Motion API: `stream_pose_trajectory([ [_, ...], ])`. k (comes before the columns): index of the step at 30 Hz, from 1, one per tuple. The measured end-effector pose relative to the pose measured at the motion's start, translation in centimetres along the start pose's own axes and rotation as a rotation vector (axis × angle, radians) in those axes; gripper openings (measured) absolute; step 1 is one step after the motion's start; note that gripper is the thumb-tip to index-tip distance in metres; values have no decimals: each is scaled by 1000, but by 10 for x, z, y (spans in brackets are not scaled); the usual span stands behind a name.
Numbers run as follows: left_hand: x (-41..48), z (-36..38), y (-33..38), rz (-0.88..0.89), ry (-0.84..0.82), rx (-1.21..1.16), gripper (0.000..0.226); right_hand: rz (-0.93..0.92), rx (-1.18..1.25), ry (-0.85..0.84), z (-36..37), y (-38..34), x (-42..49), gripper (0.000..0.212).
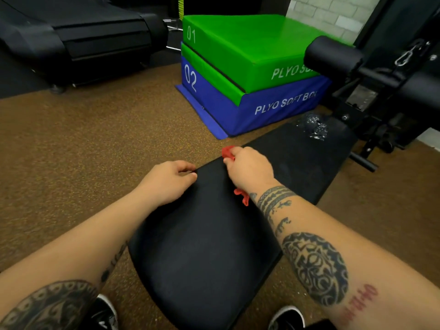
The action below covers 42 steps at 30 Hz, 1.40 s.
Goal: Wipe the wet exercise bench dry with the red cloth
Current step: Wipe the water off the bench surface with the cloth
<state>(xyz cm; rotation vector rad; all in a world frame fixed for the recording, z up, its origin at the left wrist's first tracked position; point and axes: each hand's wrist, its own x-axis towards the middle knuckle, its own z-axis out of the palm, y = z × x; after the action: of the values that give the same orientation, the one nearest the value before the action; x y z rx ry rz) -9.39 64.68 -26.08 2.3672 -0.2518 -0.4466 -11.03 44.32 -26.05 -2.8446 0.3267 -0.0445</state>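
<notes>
Green plyo box [250, 47] atop blue box [273, 108], treadmill [78, 36].

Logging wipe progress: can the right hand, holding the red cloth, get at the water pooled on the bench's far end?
Probably yes: the bench pad between the right hand gripping the red cloth and the water lies bare, though it may take a forward lean.

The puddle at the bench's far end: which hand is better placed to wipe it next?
Right. The right hand grips the red cloth and lies nearer the puddle; the left hand only holds the bench edge, without cloth.
</notes>
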Motion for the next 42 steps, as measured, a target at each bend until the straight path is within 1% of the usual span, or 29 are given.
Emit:
stream_pose_trajectory([
  [3,9,7,5,-28,82,8,32,-146,-1,-98,1,-11,-21,36],
  [5,13,11,10,-35,140,-28,30,-176,124,-181,-11,-6,-29,34],
  [6,15,14,14,-20,153,-39,29,-159,182,-174,-18,1,-29,33],
  [8,20,23,23,19,151,-40,29,-90,216,-56,-31,21,-19,32],
  [10,28,39,34,79,132,-6,32,-12,138,33,-39,48,1,33],
  [11,32,46,40,117,125,17,33,12,62,19,-42,59,8,34],
  [13,39,62,51,189,128,111,36,45,-85,-84,-46,81,15,37],
  [16,42,80,61,230,169,257,39,71,-160,-183,-57,107,11,37],
  [18,42,88,65,260,159,323,38,101,-236,-276,-74,116,6,33],
  [20,45,93,73,286,125,340,36,113,-285,-364,-92,120,3,37],
  [21,46,95,80,288,101,331,36,103,-288,-365,-98,121,0,38],
  [22,48,98,87,279,85,311,35,88,-271,-320,-100,122,-1,36],
  [24,52,103,97,243,87,257,35,89,-172,-147,-94,129,-6,33],
  [25,54,104,97,230,98,234,35,87,-140,-112,-87,133,-10,35],
  [27,57,103,93,234,106,231,35,80,-131,-187,-74,143,-19,39],
  [29,57,101,89,253,103,249,36,87,-144,-268,-77,153,-30,39],
  [32,53,103,89,247,106,254,38,71,-297,-416,-107,162,-46,36],
  [33,52,104,90,241,109,267,39,89,-312,-435,-114,167,-51,36],
  [34,50,106,92,239,120,286,38,110,-289,-429,-119,172,-55,36],
  [35,49,109,96,240,143,303,37,126,-247,-377,-122,176,-56,34],
  [37,48,117,107,256,202,311,34,143,-151,-216,-117,178,-51,33],
  [39,44,131,119,322,219,302,32,149,-89,-119,-101,177,-45,37],
  [42,37,149,124,418,198,308,32,143,-74,-148,-82,181,-41,43],
])
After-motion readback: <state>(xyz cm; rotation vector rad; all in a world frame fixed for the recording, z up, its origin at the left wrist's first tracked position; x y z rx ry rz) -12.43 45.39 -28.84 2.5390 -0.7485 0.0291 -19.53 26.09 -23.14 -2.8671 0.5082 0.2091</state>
